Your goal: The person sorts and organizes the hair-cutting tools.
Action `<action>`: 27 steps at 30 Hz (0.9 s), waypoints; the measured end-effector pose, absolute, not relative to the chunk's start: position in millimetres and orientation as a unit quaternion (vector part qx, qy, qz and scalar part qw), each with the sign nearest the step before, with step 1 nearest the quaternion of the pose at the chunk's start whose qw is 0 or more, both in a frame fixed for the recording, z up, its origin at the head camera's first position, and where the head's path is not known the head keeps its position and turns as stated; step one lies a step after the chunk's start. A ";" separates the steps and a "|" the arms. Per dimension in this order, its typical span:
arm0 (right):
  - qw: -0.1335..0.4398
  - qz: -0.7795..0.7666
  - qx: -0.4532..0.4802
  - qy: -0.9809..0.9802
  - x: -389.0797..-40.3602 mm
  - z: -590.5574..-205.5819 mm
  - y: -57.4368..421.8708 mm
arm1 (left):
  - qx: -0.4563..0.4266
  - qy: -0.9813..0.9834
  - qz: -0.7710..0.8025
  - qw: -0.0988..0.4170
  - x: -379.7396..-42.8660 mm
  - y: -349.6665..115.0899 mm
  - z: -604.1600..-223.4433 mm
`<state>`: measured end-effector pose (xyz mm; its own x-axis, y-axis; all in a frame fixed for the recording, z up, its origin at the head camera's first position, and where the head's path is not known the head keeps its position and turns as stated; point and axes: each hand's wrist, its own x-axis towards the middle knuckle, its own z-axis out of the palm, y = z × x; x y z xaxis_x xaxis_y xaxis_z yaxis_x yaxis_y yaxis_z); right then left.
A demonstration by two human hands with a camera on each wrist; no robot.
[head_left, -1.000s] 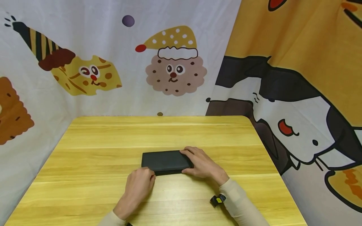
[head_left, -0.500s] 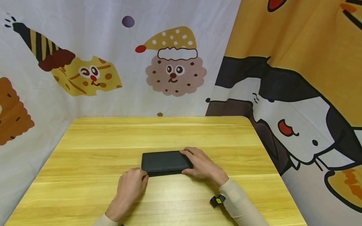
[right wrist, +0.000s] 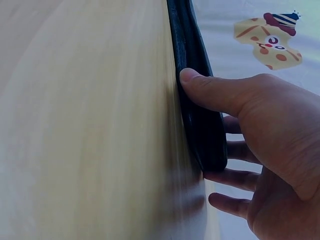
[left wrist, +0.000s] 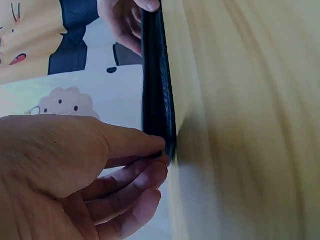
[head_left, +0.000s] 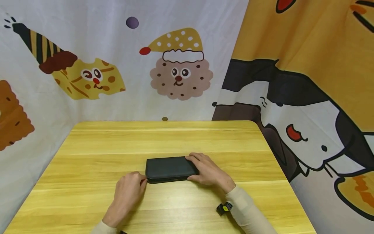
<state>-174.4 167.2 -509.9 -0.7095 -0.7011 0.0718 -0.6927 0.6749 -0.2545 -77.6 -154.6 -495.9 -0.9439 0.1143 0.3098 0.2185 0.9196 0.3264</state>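
Wallet (head_left: 168, 169) — a long, dark, flat one — lies on the wooden table (head_left: 163, 136), a little nearer the person than the table's middle, its long side running left to right. The right hand (head_left: 207, 170) grasps its right end: the thumb presses the near edge and the fingers (right wrist: 235, 150) lie curled over the top and far side, as the right wrist view shows. The left hand (head_left: 127, 191) is at the wallet's left near corner, where thumb and forefinger pinch something small at the edge; the left wrist view shows the fingertips (left wrist: 152, 150) closed together against the corner, though what they pinch is too small to make out. Both forearms wear pale sleeves (head_left: 248, 211). Behind the table hang printed curtains — a white one with cartoon biscuits (head_left: 179, 78) and a yellow one (head_left: 306, 42) on the right.
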 end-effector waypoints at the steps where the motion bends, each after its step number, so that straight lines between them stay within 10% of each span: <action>1: 0.015 -0.133 -0.381 0.915 -174.5 -509.8 167.2 | -0.087 -0.969 -0.182 0.142 -79.2 -156.0 -495.9; 27: 0.013 -0.134 -0.380 0.915 -171.8 -506.5 165.4 | -0.143 -0.966 -0.164 0.142 -105.2 -178.7 -503.5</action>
<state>-171.8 165.4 -506.5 -0.7106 -0.6992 0.0784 -0.6924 0.6751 -0.2546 -105.2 -178.7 -503.5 -0.9187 0.2293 0.3216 0.3224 0.9056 0.2754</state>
